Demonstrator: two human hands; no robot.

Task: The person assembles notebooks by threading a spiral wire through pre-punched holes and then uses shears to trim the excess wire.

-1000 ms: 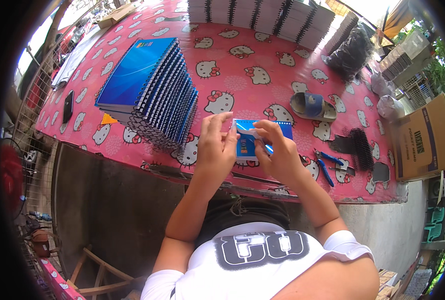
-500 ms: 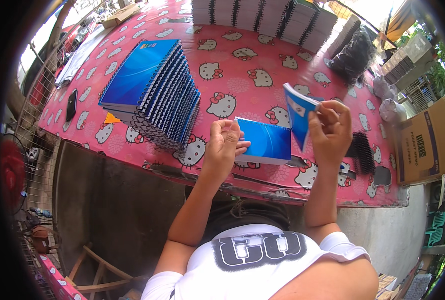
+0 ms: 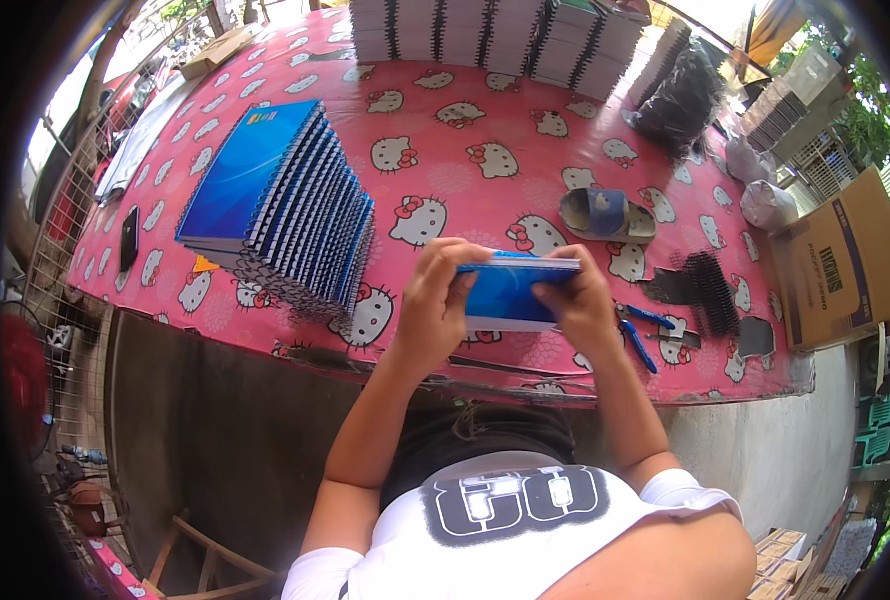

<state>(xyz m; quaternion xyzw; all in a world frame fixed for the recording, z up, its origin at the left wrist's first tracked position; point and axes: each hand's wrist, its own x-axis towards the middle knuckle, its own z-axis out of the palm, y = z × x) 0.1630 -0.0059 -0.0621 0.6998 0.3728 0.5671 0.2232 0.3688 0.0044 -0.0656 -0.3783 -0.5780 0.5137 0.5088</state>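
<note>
Near the table's front edge, my left hand [image 3: 431, 305] and my right hand [image 3: 585, 305] grip a blue-covered notebook [image 3: 510, 292] by its two ends. Its white page edges face up along the far side, and the fingers behind it are partly hidden. White paper also shows along its lower edge; whether a second notebook lies under it I cannot tell. To the left stands a tall stack of blue spiral notebooks [image 3: 250, 165], their wire bindings facing right. Pliers with blue handles [image 3: 651, 318] lie just right of my right hand.
A slipper [image 3: 605, 214] lies beyond my right hand. Black binding coils [image 3: 710, 290] and a cardboard box [image 3: 845, 265] are at the right. Along the back stand white spiral-bound stacks [image 3: 460, 30] and a black plastic bag [image 3: 677, 100]. A phone [image 3: 130, 238] lies far left.
My right hand has brought the blue booklet left to the notebook at my left hand, and both hands now grip there. The slipper and the pliers have come into clear sight.
</note>
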